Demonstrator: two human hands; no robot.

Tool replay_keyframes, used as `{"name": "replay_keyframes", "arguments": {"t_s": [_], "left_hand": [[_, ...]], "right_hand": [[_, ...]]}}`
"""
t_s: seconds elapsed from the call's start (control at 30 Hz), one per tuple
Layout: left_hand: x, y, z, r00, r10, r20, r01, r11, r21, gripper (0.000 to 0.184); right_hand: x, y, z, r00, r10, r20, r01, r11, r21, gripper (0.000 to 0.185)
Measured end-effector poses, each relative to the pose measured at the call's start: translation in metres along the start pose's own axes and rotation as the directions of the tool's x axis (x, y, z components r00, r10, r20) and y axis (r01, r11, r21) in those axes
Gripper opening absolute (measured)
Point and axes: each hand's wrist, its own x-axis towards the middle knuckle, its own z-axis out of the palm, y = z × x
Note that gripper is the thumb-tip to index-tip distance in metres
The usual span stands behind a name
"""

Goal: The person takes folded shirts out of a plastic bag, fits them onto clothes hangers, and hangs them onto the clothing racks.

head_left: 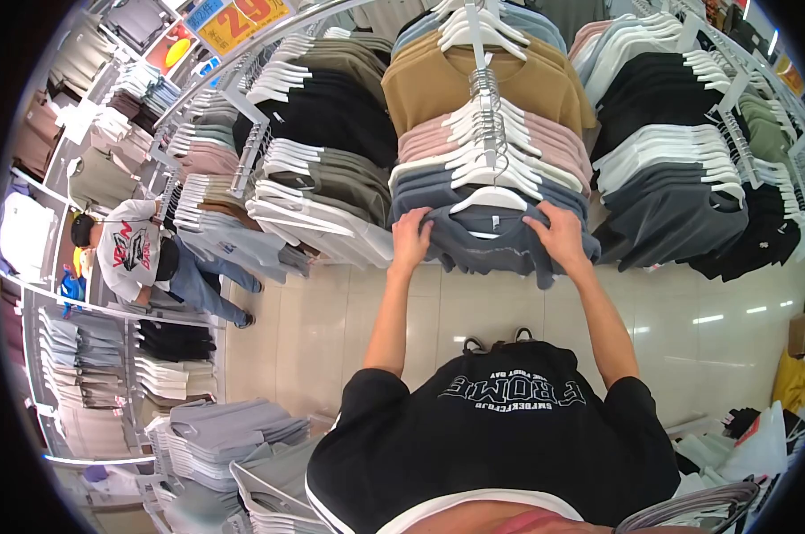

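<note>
A dark blue-grey shirt point(474, 238) hangs on a white hanger point(489, 199) at the front end of the middle rack. Its neck label shows below the hanger. On the shirt's left shoulder area, my left hand point(410, 238) is closed with the cloth between thumb and fingers. My right hand point(559, 233) grips the opposite shoulder the same way. Just behind hang more blue-grey shirts, then pink shirts point(558, 147) and tan shirts point(420, 89), all on white hangers along a metal rail.
Racks of black shirts point(331, 116) and grey shirts point(665, 227) flank the middle rail. A person point(136, 249) stands at shelves on the left. Tiled floor point(322, 329) lies below my arms. Behind me are grey shirts point(233, 427), and a price sign point(240, 20) hangs upper left.
</note>
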Motion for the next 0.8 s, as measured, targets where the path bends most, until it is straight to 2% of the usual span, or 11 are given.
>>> {"name": "replay_keyframes", "arguments": {"t_s": [0.1, 0.13, 0.23, 0.33, 0.43, 0.53, 0.63, 0.67, 0.77, 0.8], "left_hand": [[-0.005, -0.019, 0.007, 0.999, -0.041, 0.004, 0.041, 0.99, -0.132, 0.021], [-0.006, -0.017, 0.005, 1.0, -0.019, -0.013, 0.017, 0.992, -0.126, 0.021], [-0.004, -0.01, 0.001, 0.999, -0.001, -0.049, -0.004, 0.994, -0.111, 0.022], [0.001, 0.007, 0.0, 0.992, 0.083, -0.094, -0.093, 0.989, -0.113, 0.021], [0.007, 0.026, 0.003, 0.982, 0.124, -0.142, -0.143, 0.981, -0.134, 0.021], [0.01, 0.03, 0.008, 0.981, 0.091, -0.17, -0.11, 0.988, -0.105, 0.021], [0.004, 0.017, 0.018, 0.958, 0.115, -0.261, -0.101, 0.993, 0.067, 0.025], [0.0, 0.007, 0.02, 0.964, 0.059, -0.258, -0.045, 0.997, 0.062, 0.031], [-0.022, -0.02, 0.029, 0.921, -0.017, -0.389, 0.054, 0.995, 0.083, 0.049], [-0.035, -0.038, 0.039, 0.902, -0.119, -0.416, 0.126, 0.992, -0.01, 0.051]], "right_hand": [[0.005, 0.022, -0.008, 0.999, -0.05, -0.007, 0.05, 0.998, -0.031, 0.03], [0.005, 0.032, -0.011, 0.998, -0.07, -0.011, 0.07, 0.998, -0.006, 0.029], [-0.007, 0.065, -0.019, 0.987, -0.142, -0.076, 0.132, 0.983, -0.126, 0.028], [-0.028, 0.092, -0.019, 0.995, -0.029, -0.1, 0.032, 0.999, 0.027, 0.027], [-0.058, 0.115, -0.012, 0.986, 0.165, -0.015, -0.165, 0.986, 0.032, 0.028], [-0.088, 0.136, 0.003, 0.981, 0.17, -0.097, -0.17, 0.985, 0.001, 0.029], [-0.116, 0.156, 0.009, 0.948, 0.284, -0.145, -0.289, 0.957, -0.019, 0.029], [-0.126, 0.162, 0.01, 0.942, 0.259, -0.211, -0.271, 0.962, -0.025, 0.026], [-0.149, 0.178, 0.003, 0.932, 0.288, -0.221, -0.307, 0.95, -0.056, 0.023], [-0.154, 0.172, -0.003, 0.921, 0.324, -0.218, -0.345, 0.936, -0.068, 0.02]]}}
